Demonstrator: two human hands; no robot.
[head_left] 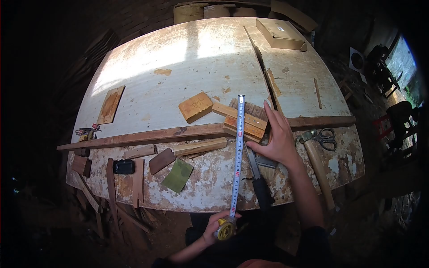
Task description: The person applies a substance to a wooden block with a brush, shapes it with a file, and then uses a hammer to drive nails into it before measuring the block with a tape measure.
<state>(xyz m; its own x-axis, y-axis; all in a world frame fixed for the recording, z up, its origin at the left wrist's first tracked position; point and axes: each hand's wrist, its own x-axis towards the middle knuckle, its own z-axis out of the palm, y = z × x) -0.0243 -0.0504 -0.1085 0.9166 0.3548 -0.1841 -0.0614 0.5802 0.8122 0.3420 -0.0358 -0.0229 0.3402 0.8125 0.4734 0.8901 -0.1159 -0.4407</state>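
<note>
Tape [237, 163] and 2 hands at the bar [192, 133], as I view them from my remote post.

Nearer than the bar, the left hand [211, 230] grasps the tape by its case [225, 229]; the tape runs from there across the bar and over the blocks [253, 128], which hide part of it. The right hand [278, 142] is spread beside the blocks at the bar; I cannot tell whether it touches them. On the bar's near side I see 1 hammer [318, 174] and 1 pair of scissors [327, 139].
</note>
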